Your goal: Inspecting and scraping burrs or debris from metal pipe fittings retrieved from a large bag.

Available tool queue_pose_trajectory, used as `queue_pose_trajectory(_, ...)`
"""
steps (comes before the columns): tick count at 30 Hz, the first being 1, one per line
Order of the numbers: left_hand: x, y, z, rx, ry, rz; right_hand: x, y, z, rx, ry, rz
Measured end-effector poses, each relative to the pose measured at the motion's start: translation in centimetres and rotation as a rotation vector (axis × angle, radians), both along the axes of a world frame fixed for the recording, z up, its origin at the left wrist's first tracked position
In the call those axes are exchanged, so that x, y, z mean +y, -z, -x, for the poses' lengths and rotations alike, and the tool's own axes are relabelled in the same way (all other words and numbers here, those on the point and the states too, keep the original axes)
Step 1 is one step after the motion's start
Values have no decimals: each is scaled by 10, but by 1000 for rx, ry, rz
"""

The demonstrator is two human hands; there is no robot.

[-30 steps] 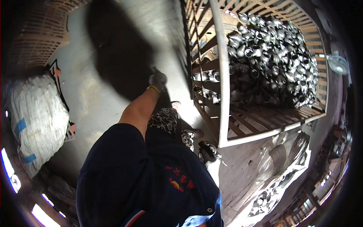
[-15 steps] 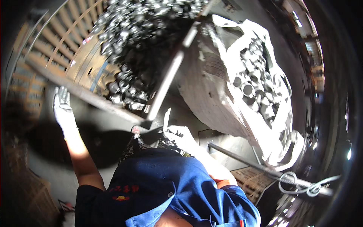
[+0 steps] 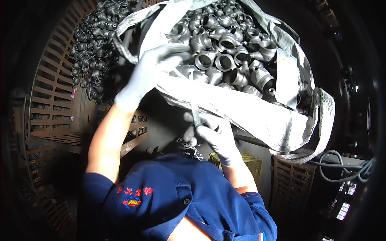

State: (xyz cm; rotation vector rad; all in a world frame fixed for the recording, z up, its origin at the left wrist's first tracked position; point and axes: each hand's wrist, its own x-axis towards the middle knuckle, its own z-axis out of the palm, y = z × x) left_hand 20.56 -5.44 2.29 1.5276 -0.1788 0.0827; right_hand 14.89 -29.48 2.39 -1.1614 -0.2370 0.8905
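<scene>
My left hand (image 3: 150, 72), in a white glove, reaches over the near left rim of a white woven bulk bag (image 3: 241, 106). Its fingers are stretched out beside the grey metal pipe fittings (image 3: 225, 62) heaped inside, and I see nothing held in them. My right hand (image 3: 215, 134), also gloved, is lower, just outside the bag's near side. It is closed round a thin, pale flat strip (image 3: 195, 112) that points up toward the bag's rim; whether this is a tool cannot be made out.
A white sheet (image 3: 286, 80) lies among the fittings on the right. On the left stands a slatted metal crate (image 3: 50, 86) with a heap of smaller dark fittings (image 3: 96, 52). A looped cord (image 3: 350, 170) hangs at right, near a yellow-green crate (image 3: 253, 166).
My view has turned toward the bag, which now fills the upper middle. My left hand has moved from beside the crate to the bag's rim. The right hand still holds the strip.
</scene>
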Motion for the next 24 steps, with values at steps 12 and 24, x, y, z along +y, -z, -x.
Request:
queue_pose_trajectory(12, -86, 164, -131, 25, 291, -1302, -67, 71, -70, 38, 379, -243)
queue_pose_trajectory(24, -63, 88, -151, 395, 51, -117, -73, 68, -78, 189, 423, -110)
